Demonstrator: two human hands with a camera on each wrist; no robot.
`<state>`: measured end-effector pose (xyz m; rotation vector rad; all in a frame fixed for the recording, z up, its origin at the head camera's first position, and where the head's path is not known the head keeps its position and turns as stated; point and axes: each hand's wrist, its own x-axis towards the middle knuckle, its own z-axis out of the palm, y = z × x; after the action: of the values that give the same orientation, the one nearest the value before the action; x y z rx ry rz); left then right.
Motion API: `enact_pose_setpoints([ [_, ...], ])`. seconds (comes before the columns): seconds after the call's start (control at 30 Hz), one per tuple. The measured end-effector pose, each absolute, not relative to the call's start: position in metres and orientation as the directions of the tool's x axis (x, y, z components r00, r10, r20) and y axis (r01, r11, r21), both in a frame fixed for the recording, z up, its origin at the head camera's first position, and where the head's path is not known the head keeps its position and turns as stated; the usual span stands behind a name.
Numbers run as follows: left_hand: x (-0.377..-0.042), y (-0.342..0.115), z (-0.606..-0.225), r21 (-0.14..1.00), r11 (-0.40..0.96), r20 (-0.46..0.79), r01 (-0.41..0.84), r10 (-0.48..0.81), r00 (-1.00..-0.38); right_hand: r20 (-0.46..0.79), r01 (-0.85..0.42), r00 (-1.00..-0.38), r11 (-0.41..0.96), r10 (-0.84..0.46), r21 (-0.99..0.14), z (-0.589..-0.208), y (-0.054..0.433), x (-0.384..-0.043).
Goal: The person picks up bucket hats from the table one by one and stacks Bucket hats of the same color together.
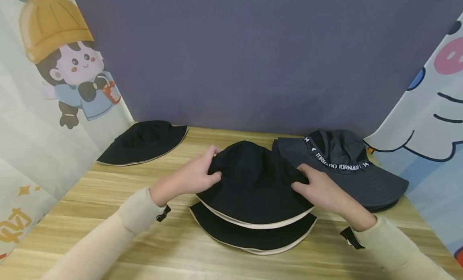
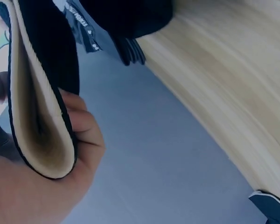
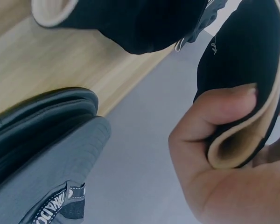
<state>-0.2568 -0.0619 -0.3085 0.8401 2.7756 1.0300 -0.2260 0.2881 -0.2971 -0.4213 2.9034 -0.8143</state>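
Both hands hold a black bucket hat (image 1: pixel 253 183) with beige edging by opposite sides of its brim. My left hand (image 1: pixel 197 173) grips the left side, its thumb lying on the black cloth. On the right side, my right hand (image 1: pixel 322 189) pinches the brim with the thumb on top. In both wrist views the brim folds between thumb and fingers, and its beige underside shows. Below the held hat is a second black bucket hat (image 1: pixel 253 241) with the same edging, its crown hidden by the upper one.
Dark grey wide-brimmed hats (image 1: pixel 365 183) with a lettered band lie stacked at the right, close to my right hand. Another black bucket hat (image 1: pixel 144 143) lies at the back left of the wooden table (image 1: pixel 90 215). A grey-blue panel (image 1: pixel 253 62) rises behind, with printed side panels.
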Motion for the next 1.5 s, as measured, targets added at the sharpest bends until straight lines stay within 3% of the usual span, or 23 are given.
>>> enact_pose_setpoints([
  [0.67,-0.240,-0.056,-0.342,0.624,0.618,0.019,0.478,0.600,-0.800,-0.093,-0.215,-0.947,0.822,-0.308,-0.528,-0.322,0.297,-0.205],
  [1.07,-0.238,-0.057,-0.357,0.627,0.658,-0.065,0.417,0.578,-0.813,-0.141,-0.198,-0.939,0.829,-0.313,-0.523,-0.342,0.296,-0.207],
  [1.5,-0.232,-0.054,-0.363,0.588,0.688,-0.062,0.426,0.564,-0.824,-0.176,-0.197,-0.936,0.870,-0.304,-0.452,-0.351,0.293,-0.208],
])
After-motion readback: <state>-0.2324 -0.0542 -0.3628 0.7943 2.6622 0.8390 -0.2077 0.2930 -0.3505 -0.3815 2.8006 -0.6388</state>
